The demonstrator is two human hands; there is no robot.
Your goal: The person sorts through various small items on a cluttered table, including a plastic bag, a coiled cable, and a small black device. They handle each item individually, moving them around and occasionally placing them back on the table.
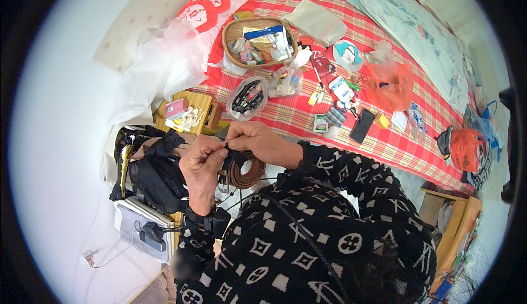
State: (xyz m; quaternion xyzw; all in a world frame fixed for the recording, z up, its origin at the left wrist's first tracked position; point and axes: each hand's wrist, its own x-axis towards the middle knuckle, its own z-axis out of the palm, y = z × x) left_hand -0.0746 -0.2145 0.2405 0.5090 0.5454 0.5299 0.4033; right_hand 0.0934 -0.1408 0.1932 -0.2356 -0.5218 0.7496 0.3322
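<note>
My left hand (204,168) and my right hand (259,141) meet in front of me, thumbs and forefingers pinched together at the fingertips. Between them is a small piece of black strap (236,155), mostly covered by the fingers. Just below hangs or rests a rolled brown leather belt (258,171) with a metal buckle (223,181) on its left side. Whether the black strap is tied around the belt, I cannot tell. Left of my left hand lies a black mesh bag (154,172).
A red plaid bed (284,119) spreads ahead, holding a wicker basket (230,59) of small items, a plastic bag of black items (248,98), a black phone-like slab (362,126) and a red plastic bag (389,88). A small wooden table (201,98) stands left. Behind right is an open wooden drawer (453,221).
</note>
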